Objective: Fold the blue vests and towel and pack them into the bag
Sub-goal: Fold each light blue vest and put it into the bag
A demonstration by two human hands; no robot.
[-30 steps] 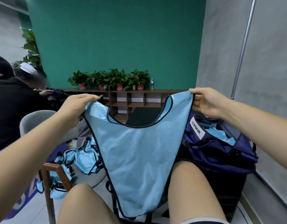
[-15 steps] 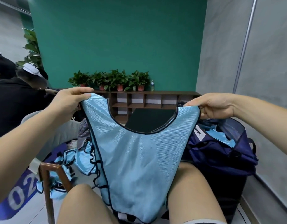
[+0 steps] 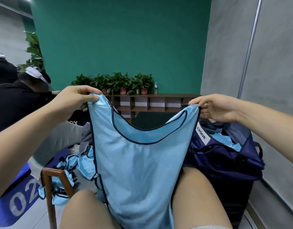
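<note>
**Q:** Item one, and where?
**A:** Vest (image 3: 139,162), pale blue with dark piping. It is at centre of frame, hanging full length between the knees (image 3: 192,187), spread flat, neckline at the top. Only the hands support it.

**Q:** Hands?
**A:** Left hand (image 3: 73,100), upper left of centre: fingers (image 3: 88,98) pinch the tip of one shoulder strap. Right hand (image 3: 215,108), right of centre: fingers (image 3: 194,101) pinch the other strap likewise. Both are closed on cloth, arms apart.

**Q:** Other stock?
**A:** Bag (image 3: 225,162), navy, at right of frame just beside the right leg. Its mouth is open and pale blue cloth shows inside. Pile (image 3: 81,162) of loose vests, lower left, unfolded. Towel: I can't pick one out for certain.

**Q:** Step in hand?
**A:** I judge it the squaring-up before the first fold. Some vests look packed already, and more are waiting.

**Q:** What does the next move call for?
**A:** Bring the two straps together so the vest halves lengthwise with its edges matched. The cloth looks slick and limp, so I'd hold both pinches until the halves meet. Then fold it down and carry it right to the bag.
</note>
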